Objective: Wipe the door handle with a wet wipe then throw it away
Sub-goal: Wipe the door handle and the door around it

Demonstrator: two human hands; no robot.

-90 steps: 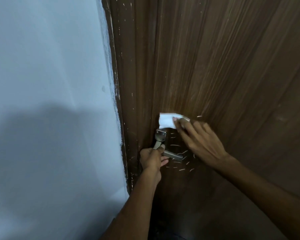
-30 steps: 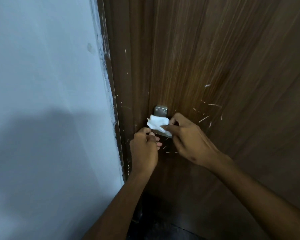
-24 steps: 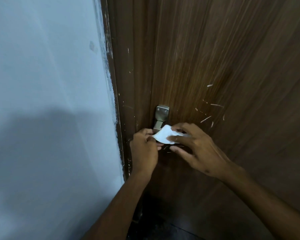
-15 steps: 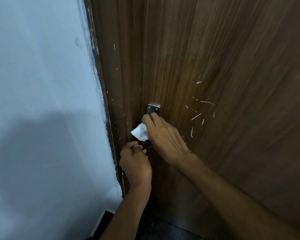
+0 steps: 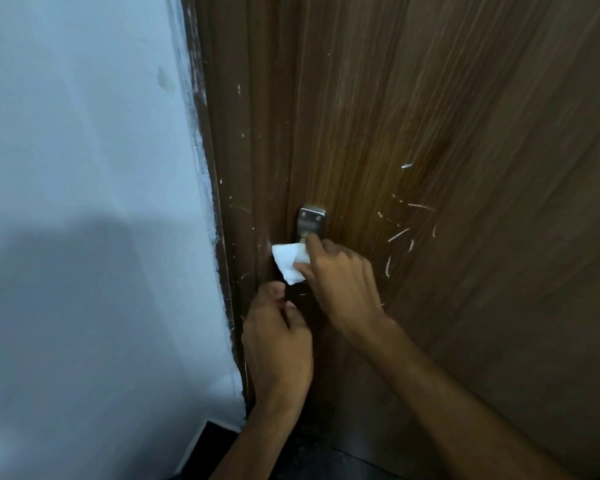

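Observation:
The metal door handle [image 5: 311, 220] is fixed to the brown wooden door [image 5: 430, 133]; only its top plate with two screws shows, the rest is hidden behind my hands. My right hand [image 5: 340, 282] presses a white wet wipe [image 5: 289, 261] against the handle just below the plate, its fingers closed on the wipe. My left hand [image 5: 278, 337] sits lower, beside the door's edge, its fingers curled at the lower part of the handle; what it grips is hidden.
A pale blue-white wall [image 5: 84, 202] fills the left side, meeting the door frame [image 5: 219, 237]. White scratch marks [image 5: 399, 233] dot the door to the right of the handle. Dark floor [image 5: 222, 452] shows at the bottom.
My right hand with the wipe moved from the lower bar up and left to just under the top plate. My left hand dropped slightly lower.

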